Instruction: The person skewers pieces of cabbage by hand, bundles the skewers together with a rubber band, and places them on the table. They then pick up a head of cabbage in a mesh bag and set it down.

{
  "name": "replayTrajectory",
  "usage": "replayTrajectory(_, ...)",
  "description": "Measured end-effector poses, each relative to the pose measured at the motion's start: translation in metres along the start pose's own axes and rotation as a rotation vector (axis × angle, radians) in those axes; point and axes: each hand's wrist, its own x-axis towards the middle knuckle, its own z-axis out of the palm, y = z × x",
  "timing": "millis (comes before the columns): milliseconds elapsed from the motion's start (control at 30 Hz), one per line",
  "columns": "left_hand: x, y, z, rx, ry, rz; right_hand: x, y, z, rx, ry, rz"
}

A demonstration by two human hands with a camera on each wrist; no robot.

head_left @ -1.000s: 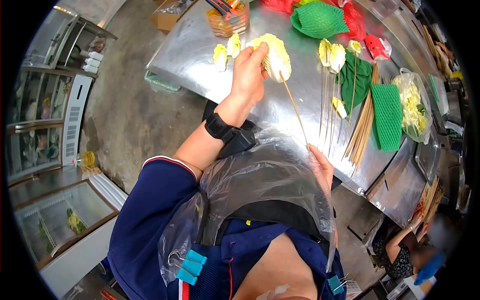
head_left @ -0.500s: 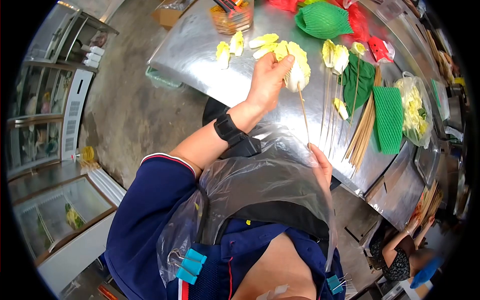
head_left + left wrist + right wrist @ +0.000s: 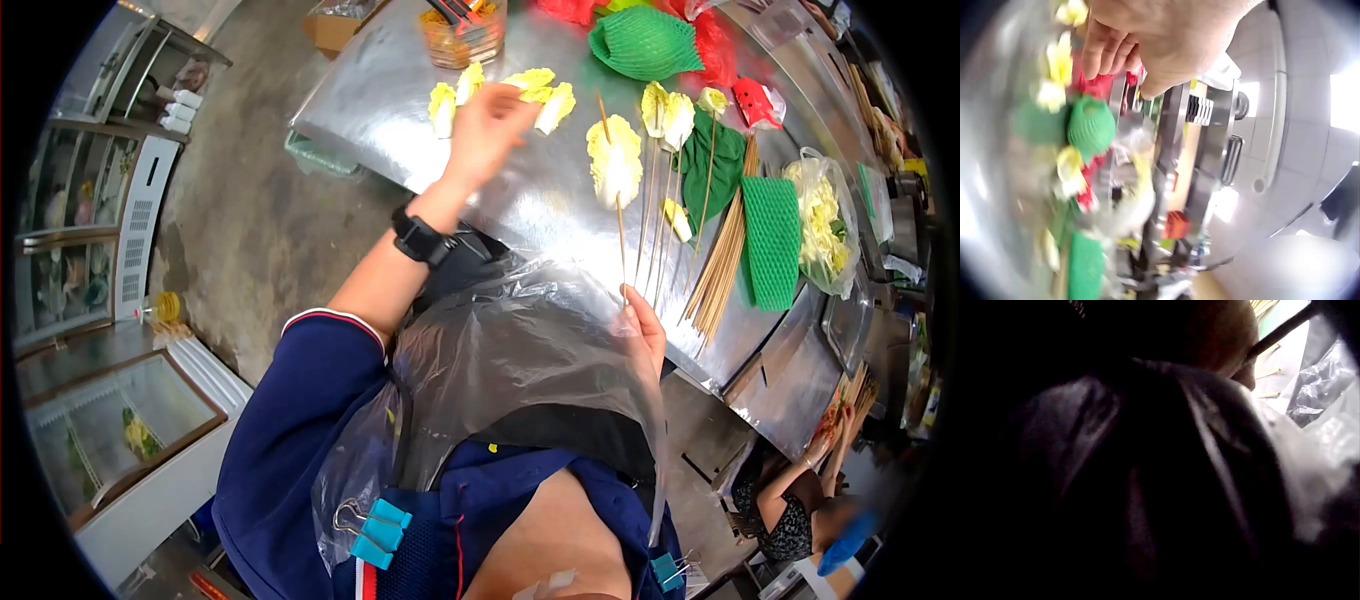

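Note:
My right hand pinches the lower end of a bamboo skewer near the table's front edge. A yellow-white cabbage leaf is threaded on it, with the skewer's tip showing above the leaf. The right wrist view is mostly dark, with plastic covering much of it. My left hand, blurred, is over the left part of the table with nothing in its grasp, its fingers loosely bent in the left wrist view. Beside its fingers are several small cabbage leaves, partly hidden by the hand.
Skewers bearing cabbage leaves lie to the right on the metal table, by a bundle of bare skewers. Green foam netting and a bag of leaves lie further right. A clear tub stands at the back.
My left hand has let go of the threaded leaf and moved left to the small leaves. The leaf now stays on the skewer, which my right hand still pinches.

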Motion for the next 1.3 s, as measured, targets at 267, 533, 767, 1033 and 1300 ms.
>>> replayTrajectory(267,0.028,-0.039,-0.074,1.153,0.223,0.024,0.003,0.005,0.003,-0.031,0.049,0.011)
replayTrajectory(533,0.018,-0.009,-0.074,-0.114,0.052,-0.262,-0.002,-0.009,0.012,-0.075,-0.047,0.003)
replayTrajectory(767,0.011,0.002,-0.04,-0.273,-0.005,-0.215,0.003,-0.002,0.004,-0.119,-0.088,-0.035)
replayTrajectory(1033,0.004,-0.022,-0.01,0.66,-0.078,0.056,0.001,-0.001,-0.001,-0.106,-0.068,0.032)
replayTrajectory(1300,0.051,-0.036,-0.023,1.215,0.123,0.097,0.003,0.001,-0.001,-0.143,-0.034,-0.047)
